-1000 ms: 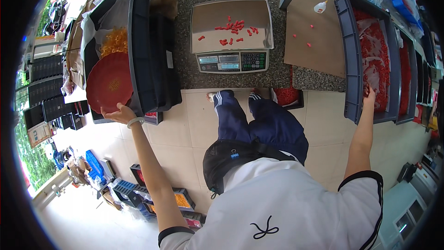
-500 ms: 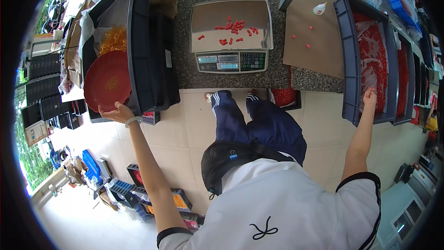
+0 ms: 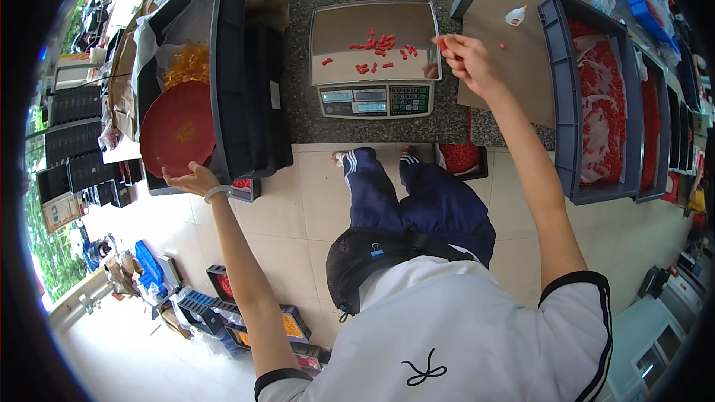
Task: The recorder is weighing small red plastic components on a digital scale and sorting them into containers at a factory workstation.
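Scale [image 3: 334,28]: just left of the right hand [image 3: 469,61]. Scalloped red dish [image 3: 177,131]: gripped at its near rim by the left hand [image 3: 192,180]; judged light and stiff, best held by that rim. Loose red pieces [image 3: 383,45]: on the scale, left of the right-hand pinch. Small red piece [image 3: 442,43]: apparently pinched between the right fingertips; judged very light, best taken mid-length.

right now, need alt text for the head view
A person's right hand holds something small and red at the right edge of a scale strewn with red pieces; the left hand grips a red plate at a dark bin holding orange pieces. A grey bin of red bits stands to the right.
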A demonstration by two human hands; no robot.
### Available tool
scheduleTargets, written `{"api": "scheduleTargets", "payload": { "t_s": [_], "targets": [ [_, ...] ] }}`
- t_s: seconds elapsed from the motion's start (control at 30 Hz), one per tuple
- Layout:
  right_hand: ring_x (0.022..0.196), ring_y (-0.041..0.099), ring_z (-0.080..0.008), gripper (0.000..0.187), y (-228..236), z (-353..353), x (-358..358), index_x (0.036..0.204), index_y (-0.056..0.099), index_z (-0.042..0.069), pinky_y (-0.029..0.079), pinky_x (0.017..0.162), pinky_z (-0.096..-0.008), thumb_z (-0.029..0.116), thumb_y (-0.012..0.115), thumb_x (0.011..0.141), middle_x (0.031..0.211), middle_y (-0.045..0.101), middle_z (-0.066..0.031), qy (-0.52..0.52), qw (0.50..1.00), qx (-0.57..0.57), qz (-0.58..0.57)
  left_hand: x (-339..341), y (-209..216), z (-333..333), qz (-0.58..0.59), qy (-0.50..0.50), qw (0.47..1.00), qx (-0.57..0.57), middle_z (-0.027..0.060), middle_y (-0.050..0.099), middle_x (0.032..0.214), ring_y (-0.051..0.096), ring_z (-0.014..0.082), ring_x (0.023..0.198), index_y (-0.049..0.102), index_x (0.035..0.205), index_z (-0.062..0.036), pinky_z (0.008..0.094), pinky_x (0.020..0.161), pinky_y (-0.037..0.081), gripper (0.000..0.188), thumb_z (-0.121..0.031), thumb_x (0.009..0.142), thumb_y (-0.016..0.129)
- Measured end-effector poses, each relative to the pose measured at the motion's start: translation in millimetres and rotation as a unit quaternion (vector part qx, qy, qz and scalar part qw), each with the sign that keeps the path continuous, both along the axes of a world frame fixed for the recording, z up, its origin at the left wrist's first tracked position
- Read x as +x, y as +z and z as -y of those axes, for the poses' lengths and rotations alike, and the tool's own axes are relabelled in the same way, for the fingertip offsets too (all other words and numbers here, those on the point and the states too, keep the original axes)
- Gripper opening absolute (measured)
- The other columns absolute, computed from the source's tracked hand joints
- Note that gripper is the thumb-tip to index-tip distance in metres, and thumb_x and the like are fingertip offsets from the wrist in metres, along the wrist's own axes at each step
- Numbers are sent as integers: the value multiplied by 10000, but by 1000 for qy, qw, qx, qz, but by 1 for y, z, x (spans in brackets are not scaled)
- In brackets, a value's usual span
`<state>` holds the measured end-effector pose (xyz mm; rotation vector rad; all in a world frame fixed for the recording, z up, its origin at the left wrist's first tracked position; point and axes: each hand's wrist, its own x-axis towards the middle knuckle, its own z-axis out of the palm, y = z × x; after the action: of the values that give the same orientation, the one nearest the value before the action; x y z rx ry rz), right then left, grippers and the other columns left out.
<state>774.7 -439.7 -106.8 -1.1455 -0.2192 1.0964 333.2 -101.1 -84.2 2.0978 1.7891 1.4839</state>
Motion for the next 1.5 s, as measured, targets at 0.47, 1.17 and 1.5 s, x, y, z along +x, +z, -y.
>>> {"api": "scheduleTargets", "payload": {
  "t_s": [0.47, 1.17, 1.5],
  "targets": [
    [820, 528, -181, 396, 22, 34, -33, 1168, 452, -124, 492, 700, -246, 205, 323, 989, 922, 519, -131, -40, 927, 113, -356, 5, 4, 4, 37, -8, 999, -25, 250, 366, 1301, 376, 409, 1223, 331, 1259, -18, 460, 1065, 298, 627, -17, 660, 517],
    [564, 343, -11, 311, 31, 16, -48, 1187, 465, -110, 358, 479, -149, 83, 393, 955, 1062, 580, -181, 63, 965, 81, -240, 3, 3, 1, 12, 6, 1000, -15, 265, 351, 1308, 367, 420, 1230, 328, 1255, -2, 471, 1067, 286, 621, -13, 659, 502],
    [470, 254, 22, 377, 38, -37, -19, 1225, 480, -41, 186, 363, -135, 233, 438, 970, 585, 314, 92, 131, 990, -7, -44, 5, 8, 5, 20, 11, 999, -24, 251, 360, 1303, 373, 410, 1226, 323, 1265, -21, 469, 1063, 291, 638, -16, 657, 514]
  ]
}}
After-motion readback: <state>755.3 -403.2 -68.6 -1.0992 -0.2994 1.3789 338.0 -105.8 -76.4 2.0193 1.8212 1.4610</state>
